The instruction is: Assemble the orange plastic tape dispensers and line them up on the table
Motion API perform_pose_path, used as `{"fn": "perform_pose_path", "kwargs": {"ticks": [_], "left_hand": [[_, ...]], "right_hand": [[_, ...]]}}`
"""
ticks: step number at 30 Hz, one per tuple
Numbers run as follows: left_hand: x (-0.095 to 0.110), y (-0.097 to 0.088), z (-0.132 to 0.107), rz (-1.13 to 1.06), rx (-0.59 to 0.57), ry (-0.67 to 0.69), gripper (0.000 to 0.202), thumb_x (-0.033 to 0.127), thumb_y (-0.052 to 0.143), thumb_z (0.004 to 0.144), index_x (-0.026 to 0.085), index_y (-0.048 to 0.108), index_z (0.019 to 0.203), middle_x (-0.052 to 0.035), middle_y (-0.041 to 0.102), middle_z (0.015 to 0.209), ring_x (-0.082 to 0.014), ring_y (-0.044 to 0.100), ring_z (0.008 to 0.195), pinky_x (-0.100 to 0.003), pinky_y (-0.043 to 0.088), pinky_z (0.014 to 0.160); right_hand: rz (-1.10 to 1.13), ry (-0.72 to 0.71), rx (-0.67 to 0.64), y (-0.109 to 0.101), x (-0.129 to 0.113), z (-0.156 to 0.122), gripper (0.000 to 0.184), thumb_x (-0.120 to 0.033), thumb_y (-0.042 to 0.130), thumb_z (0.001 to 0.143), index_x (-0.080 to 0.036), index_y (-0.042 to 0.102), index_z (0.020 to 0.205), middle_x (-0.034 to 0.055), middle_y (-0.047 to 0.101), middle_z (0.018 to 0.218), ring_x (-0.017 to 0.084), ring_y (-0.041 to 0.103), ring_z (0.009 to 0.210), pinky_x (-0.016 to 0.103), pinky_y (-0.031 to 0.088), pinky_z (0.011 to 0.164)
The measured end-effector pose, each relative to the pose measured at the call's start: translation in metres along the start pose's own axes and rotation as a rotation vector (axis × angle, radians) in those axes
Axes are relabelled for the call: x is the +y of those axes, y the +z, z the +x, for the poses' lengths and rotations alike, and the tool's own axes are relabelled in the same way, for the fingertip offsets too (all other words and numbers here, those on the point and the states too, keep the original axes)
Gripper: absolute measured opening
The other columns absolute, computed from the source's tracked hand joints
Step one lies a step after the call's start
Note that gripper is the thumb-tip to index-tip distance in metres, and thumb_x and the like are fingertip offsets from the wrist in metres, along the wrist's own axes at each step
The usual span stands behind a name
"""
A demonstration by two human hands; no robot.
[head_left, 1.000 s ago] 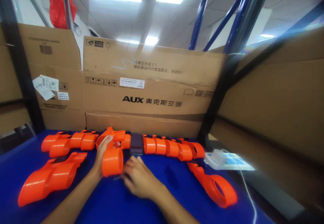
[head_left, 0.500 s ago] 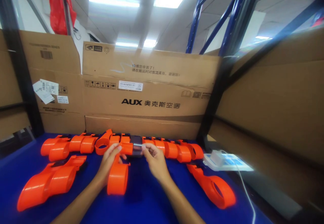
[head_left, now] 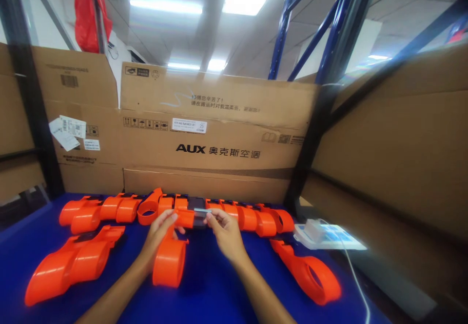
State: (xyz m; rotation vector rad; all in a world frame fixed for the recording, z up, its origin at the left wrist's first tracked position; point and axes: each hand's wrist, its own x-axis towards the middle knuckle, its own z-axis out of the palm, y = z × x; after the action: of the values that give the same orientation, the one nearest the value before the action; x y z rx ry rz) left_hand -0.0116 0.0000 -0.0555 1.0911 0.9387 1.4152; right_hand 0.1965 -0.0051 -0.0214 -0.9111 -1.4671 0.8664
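My left hand [head_left: 160, 232] is closed around the upper part of an orange plastic tape dispenser [head_left: 169, 263], whose round ring hangs below the fingers. A thin silvery metal strip [head_left: 202, 211] lies against the dispenser's right end. My right hand [head_left: 225, 233] pinches the strip's other end between thumb and fingertips. Just behind the strip sits a dark rectangular box [head_left: 197, 203], partly covered by the strip and dispenser. Whether the strip is fixed to the dispenser, I cannot tell.
Several orange dispensers [head_left: 127, 209] line the back of the blue table [head_left: 204, 290]. Others lie at front left [head_left: 54, 275] and front right [head_left: 317, 275]. A white power strip [head_left: 331, 236] with a cable is at the right edge. Cardboard [head_left: 219, 133] walls the back.
Both hands keep their grips. The dispenser's hanging ring has shifted slightly down and left, and its upper end a little to the right. The view itself moved slightly.
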Motion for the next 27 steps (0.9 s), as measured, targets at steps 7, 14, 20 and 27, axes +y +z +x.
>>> {"fn": "perform_pose_path", "kwargs": {"ticks": [7, 14, 20, 27], "left_hand": [[0.004, 0.003, -0.003, 0.004, -0.006, 0.0, 0.043, 0.055, 0.069, 0.076, 0.018, 0.06, 0.095, -0.0049, 0.071, 0.067, -0.0111, 0.055, 0.044, -0.02, 0.04, 0.043], [0.007, 0.007, -0.008, -0.023, 0.014, -0.013, 0.046, 0.056, 0.07, 0.074, 0.018, 0.06, 0.099, -0.0049, 0.072, 0.069, -0.01, 0.053, 0.044, -0.019, 0.04, 0.043], [0.012, 0.011, -0.013, -0.053, -0.007, -0.027, 0.046, 0.055, 0.071, 0.074, 0.018, 0.061, 0.099, -0.0034, 0.07, 0.065, -0.0107, 0.053, 0.043, -0.02, 0.039, 0.042], [0.012, 0.011, -0.013, -0.047, -0.002, -0.05, 0.044, 0.056, 0.072, 0.072, 0.018, 0.062, 0.09, -0.0035, 0.07, 0.063, -0.0121, 0.056, 0.043, -0.02, 0.04, 0.042]], "right_hand": [[0.0, -0.029, -0.01, -0.001, 0.0, 0.0, 0.036, -0.054, 0.066, 0.083, -0.018, 0.071, 0.087, 0.0041, 0.068, 0.073, 0.019, 0.061, 0.071, 0.028, 0.047, 0.066], [0.007, -0.036, -0.016, -0.001, 0.002, 0.002, 0.037, -0.054, 0.066, 0.083, -0.018, 0.071, 0.085, 0.0045, 0.069, 0.074, 0.02, 0.061, 0.073, 0.03, 0.048, 0.071], [-0.03, -0.032, -0.004, -0.002, -0.006, 0.001, 0.037, -0.055, 0.064, 0.084, -0.018, 0.07, 0.081, 0.0047, 0.069, 0.073, 0.021, 0.062, 0.074, 0.032, 0.049, 0.072], [-0.043, -0.042, -0.043, -0.005, -0.01, 0.0, 0.039, -0.056, 0.063, 0.084, -0.018, 0.07, 0.078, 0.0047, 0.069, 0.075, 0.02, 0.062, 0.074, 0.03, 0.048, 0.071]]}}
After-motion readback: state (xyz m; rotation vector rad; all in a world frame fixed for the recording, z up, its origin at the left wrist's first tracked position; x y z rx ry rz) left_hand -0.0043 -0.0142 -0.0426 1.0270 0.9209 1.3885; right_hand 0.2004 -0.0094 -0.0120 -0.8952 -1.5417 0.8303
